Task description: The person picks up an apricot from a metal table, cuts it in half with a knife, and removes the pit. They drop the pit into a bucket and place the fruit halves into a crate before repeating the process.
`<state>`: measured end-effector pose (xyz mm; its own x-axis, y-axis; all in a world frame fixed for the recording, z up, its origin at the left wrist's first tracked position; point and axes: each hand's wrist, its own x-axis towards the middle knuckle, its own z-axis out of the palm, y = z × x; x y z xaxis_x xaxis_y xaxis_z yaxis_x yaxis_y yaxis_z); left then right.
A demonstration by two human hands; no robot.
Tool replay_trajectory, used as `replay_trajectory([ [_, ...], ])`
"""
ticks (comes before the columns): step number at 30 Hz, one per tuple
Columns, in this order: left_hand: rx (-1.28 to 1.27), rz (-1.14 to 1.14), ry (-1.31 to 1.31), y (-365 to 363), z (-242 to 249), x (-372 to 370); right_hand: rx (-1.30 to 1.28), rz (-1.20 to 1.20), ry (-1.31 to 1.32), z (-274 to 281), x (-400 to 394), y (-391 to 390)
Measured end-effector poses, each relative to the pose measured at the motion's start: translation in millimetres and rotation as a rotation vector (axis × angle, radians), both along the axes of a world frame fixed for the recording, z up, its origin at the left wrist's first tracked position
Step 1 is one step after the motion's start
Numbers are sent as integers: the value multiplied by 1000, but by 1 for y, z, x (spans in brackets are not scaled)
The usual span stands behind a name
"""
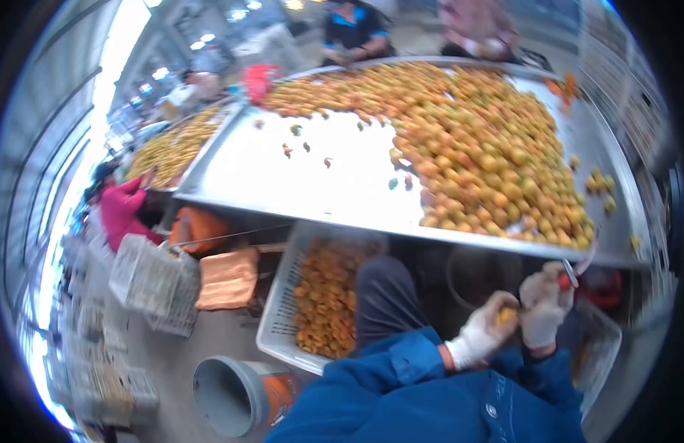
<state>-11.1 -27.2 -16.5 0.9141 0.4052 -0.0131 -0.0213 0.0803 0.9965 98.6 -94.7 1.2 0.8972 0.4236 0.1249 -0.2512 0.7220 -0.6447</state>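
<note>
My left hand (480,334), in a white glove, is closed around a small yellow fruit (506,316), which the fingers partly cover. Just to its right, my right hand (542,306) wears a white glove too. Its fingers are wrapped round a small tool (569,275) with a shiny metal part and a bit of red; blur hides its exact kind. Both hands are over my lap, below the near edge of the metal table (297,177). A large heap of yellow-orange fruit (489,162) covers the table's far and right side.
A white crate (279,325) of orange fruit pieces stands by my knee. Beside it are a grey bucket (224,395), an orange-brown seat pad (229,279) and stacked crates (153,277). Several people work around; one in pink (120,207) is at another table on the left.
</note>
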Motion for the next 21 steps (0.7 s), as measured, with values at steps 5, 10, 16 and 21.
replay_trajectory([
  [5, 65, -75, -28, 8, 12, -7, -210, -84, 19, 23, -1, 8],
  [10, 260, -152, -218, 8, 9, -5, -105, 69, 384, 8, 10, -5],
  [16, 229, -135, -276, 11, 13, -4, -36, 277, 522, -2, 13, -5],
  [21, 314, -197, -285, 15, 3, -1, 101, 202, 734, 2, 12, -6],
])
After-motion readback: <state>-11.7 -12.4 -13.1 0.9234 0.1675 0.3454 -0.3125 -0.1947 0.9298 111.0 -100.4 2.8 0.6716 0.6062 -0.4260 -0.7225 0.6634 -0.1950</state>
